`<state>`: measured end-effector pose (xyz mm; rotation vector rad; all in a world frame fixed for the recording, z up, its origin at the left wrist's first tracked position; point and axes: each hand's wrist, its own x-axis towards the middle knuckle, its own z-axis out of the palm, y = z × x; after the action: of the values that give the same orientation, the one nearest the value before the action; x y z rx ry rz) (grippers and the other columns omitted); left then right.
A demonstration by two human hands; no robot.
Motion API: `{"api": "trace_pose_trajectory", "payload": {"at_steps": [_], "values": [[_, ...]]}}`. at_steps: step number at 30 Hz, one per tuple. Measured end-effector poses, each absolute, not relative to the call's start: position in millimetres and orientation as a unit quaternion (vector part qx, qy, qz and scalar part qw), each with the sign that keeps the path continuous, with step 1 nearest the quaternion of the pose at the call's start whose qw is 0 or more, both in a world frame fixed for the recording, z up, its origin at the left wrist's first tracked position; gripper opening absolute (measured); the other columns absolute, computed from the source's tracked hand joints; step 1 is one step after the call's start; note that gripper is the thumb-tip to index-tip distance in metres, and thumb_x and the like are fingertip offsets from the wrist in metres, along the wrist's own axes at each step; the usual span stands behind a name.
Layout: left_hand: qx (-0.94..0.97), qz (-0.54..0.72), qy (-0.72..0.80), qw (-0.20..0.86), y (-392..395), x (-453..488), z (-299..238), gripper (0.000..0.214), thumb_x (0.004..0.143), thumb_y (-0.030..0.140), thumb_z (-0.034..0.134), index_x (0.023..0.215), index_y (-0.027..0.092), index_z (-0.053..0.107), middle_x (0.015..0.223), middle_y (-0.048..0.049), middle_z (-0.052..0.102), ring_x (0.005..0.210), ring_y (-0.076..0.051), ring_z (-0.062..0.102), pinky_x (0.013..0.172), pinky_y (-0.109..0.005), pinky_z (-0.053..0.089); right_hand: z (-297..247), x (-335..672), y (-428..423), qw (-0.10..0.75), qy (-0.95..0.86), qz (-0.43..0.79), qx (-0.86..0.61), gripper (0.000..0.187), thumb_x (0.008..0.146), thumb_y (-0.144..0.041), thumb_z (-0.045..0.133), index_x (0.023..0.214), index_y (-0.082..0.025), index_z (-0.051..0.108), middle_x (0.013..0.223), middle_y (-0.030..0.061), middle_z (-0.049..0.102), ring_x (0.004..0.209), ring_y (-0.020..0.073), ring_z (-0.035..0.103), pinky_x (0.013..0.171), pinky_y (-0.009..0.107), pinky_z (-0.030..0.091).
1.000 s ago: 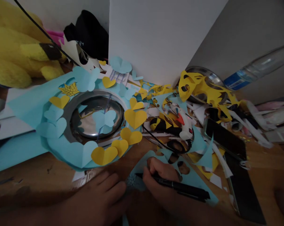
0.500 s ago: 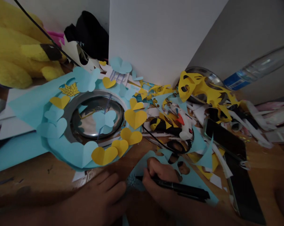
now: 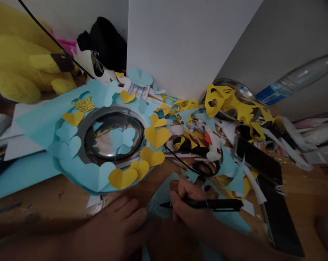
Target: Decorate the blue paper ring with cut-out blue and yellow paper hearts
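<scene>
A black pen (image 3: pixel 218 204) is gripped in my right hand (image 3: pixel 188 203), its tip pointing left just beside a small dark flower drawing (image 3: pixel 153 206). The drawing is on a light blue paper sheet (image 3: pixel 164 190) with cut-out holes. My left hand (image 3: pixel 123 223) has its fingers curled at the sheet's left edge, holding it; its thumb is hidden. Just beyond my hands stands a blue paper ring (image 3: pixel 83 177) trimmed with yellow hearts (image 3: pixel 123 178) and blue hearts around a shiny round dish (image 3: pixel 113 136). A yellow cut-out lotus (image 3: pixel 83 104) sits on its upper left.
Yellow paper scraps (image 3: pixel 229 99) hang over a metal bowl (image 3: pixel 245 88) at the back right. A white glue gun (image 3: pixel 211 141) lies among scraps. Two dark phones (image 3: pixel 257 157) are at right, near a plastic bottle (image 3: pixel 297 78). A yellow plush toy (image 3: pixel 11 65) sits at left.
The pen has swung to a flatter angle, its tip shifting slightly right from the drawing. My right hand has turned a little with it. My left hand stays nearly in place.
</scene>
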<state>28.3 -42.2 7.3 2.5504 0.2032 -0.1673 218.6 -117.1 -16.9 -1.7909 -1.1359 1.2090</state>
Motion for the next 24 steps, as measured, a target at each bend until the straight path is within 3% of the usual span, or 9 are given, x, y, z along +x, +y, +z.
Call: {"api": "trace_pose_trajectory", "payload": {"at_steps": [5,8,12,15,18,21,24], "values": [[0.961,-0.060,0.085,0.255,-46.0,28.1,13.8,0.044,0.080,0.041,0.047,0.120,0.022,0.047,0.085,-0.0017,0.057,0.073,-0.021,0.049,0.064,-0.033,0.034,1.4,226.2,-123.1,0.321,-0.536,0.397,-0.672,0.021,0.080,-0.037,0.051,0.066,-0.023,0.045,0.049,-0.0057,0.052,0.041,0.0119,0.049,0.039,0.021,0.035],[0.963,-0.087,0.081,0.242,-50.1,26.7,15.5,0.040,0.080,0.037,0.048,0.116,0.020,0.050,0.088,-0.0026,0.058,0.076,-0.021,0.050,0.067,-0.033,0.038,4.4,239.3,-131.1,0.269,-0.652,0.231,-0.671,0.009,0.085,-0.030,0.048,0.083,-0.024,0.054,0.067,-0.0016,0.063,0.061,0.0158,0.060,0.055,0.025,0.044],[0.968,-0.090,0.083,0.217,-57.4,23.9,14.3,0.023,0.081,0.031,0.050,0.095,0.017,0.061,0.087,-0.0038,0.060,0.077,-0.020,0.051,0.068,-0.033,0.041,-15.9,257.3,-148.3,0.267,-0.642,-0.013,-0.718,0.014,0.078,-0.033,0.056,0.088,-0.023,0.053,0.091,0.0077,0.066,0.086,0.0269,0.059,0.076,0.041,0.044],[0.975,-0.082,0.071,0.196,-63.3,21.0,11.7,0.021,0.080,0.035,0.052,0.077,0.017,0.063,0.087,-0.0038,0.062,0.077,-0.020,0.052,0.070,-0.033,0.041,-35.2,260.7,-163.1,0.269,-0.584,-0.025,-0.766,0.029,0.069,-0.044,0.060,0.085,-0.024,0.048,0.106,0.0136,0.061,0.095,0.0318,0.057,0.075,0.045,0.045],[0.987,-0.033,0.035,0.155,-67.5,17.6,8.8,0.028,0.079,0.038,0.054,0.095,0.016,0.062,0.091,-0.0041,0.066,0.076,-0.019,0.055,0.070,-0.031,0.041,-47.6,254.9,-175.8,0.299,-0.542,-0.015,-0.785,0.022,0.069,-0.042,0.054,0.077,-0.025,0.042,0.109,0.0141,0.061,0.089,0.0287,0.060,0.069,0.041,0.046],[0.992,0.019,-0.011,0.126,-69.3,14.8,7.3,0.043,0.082,0.038,0.050,0.117,0.013,0.051,0.092,-0.0035,0.067,0.075,-0.019,0.057,0.069,-0.031,0.040,-54.8,248.2,-185.0,0.308,-0.520,-0.028,-0.796,0.014,0.068,-0.033,0.052,0.072,-0.025,0.041,0.102,0.0105,0.065,0.080,0.0266,0.062,0.063,0.039,0.045],[0.992,0.058,-0.044,0.106,-70.3,13.0,7.4,0.040,0.083,0.033,0.049,0.116,0.010,0.050,0.092,-0.0032,0.068,0.077,-0.018,0.058,0.070,-0.030,0.039,-61.2,244.6,-193.3,0.308,-0.522,-0.030,-0.795,0.006,0.069,-0.027,0.049,0.074,-0.026,0.051,0.097,0.0056,0.066,0.081,0.0268,0.062,0.062,0.037,0.047]]}}
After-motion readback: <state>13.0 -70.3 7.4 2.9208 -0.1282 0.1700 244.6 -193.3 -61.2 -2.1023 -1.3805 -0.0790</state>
